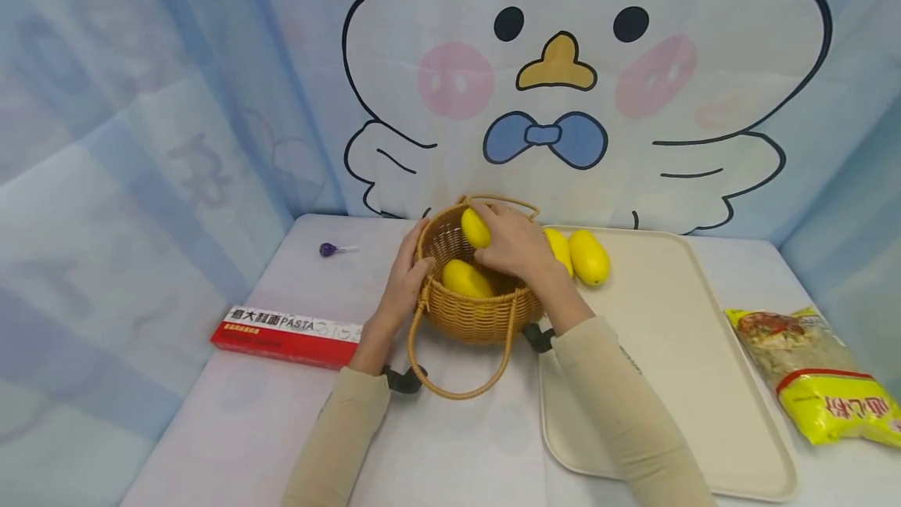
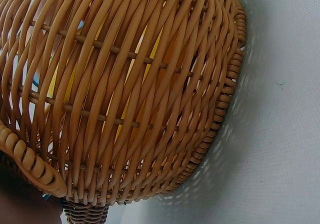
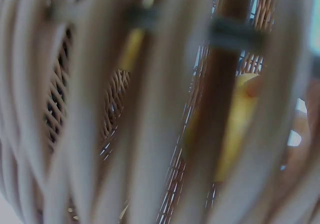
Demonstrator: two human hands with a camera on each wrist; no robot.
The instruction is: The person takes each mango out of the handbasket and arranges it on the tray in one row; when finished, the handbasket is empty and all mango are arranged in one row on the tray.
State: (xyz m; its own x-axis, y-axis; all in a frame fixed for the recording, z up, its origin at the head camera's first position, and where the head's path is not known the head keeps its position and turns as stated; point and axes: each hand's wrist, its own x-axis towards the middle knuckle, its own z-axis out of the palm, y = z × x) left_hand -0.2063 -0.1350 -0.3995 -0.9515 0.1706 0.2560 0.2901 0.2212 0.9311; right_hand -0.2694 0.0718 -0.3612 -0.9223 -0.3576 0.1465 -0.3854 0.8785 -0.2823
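A brown wicker basket (image 1: 475, 323) stands on the table beside the tray, its front handle folded down and its other handle at the far rim. My left hand (image 1: 404, 280) grips the basket's left rim, thumb over the edge. Inside the mouth, my right hand (image 1: 514, 241) holds a yellow mango (image 1: 475, 228). Below it, another yellow mango (image 1: 466, 279) lies in the basket. Woven wicker (image 2: 135, 99) fills much of the left wrist view, with yellow showing through gaps. Blurred strands (image 3: 165, 109) cover most of the right wrist view.
Two more mangoes (image 1: 590, 258) lie at the far left of a beige tray (image 1: 655, 350). A red-and-white pasta box (image 1: 292, 335) and a purple lollipop (image 1: 328, 249) are on the left. A yellow food bag (image 1: 816, 374) lies at right. A printed curtain (image 1: 563, 178) hangs behind.
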